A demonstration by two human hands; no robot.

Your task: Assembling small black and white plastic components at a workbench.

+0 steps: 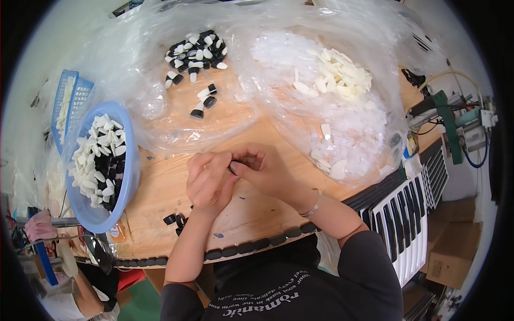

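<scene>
My left hand [208, 179] and my right hand [259, 170] meet over the middle of the table, fingers closed together. Between them shows a small black piece [233, 167], pinched by the right thumb and fingers and touched by the left fingers; most of it is hidden. Beside my left forearm lie a few loose black caps [178, 220]. Farther off, on clear plastic, is a pile of white pieces with black caps [196, 53], with a few more capped pieces [203, 100] lying nearer to me.
A blue basin [132, 179] of white pieces and black caps stands at the left, a blue basket [80, 91] behind it. Clear plastic bags at the right hold cream-coloured flat pieces [342, 75]. A keyboard-like row of black and white keys [399, 224] sits at the right edge.
</scene>
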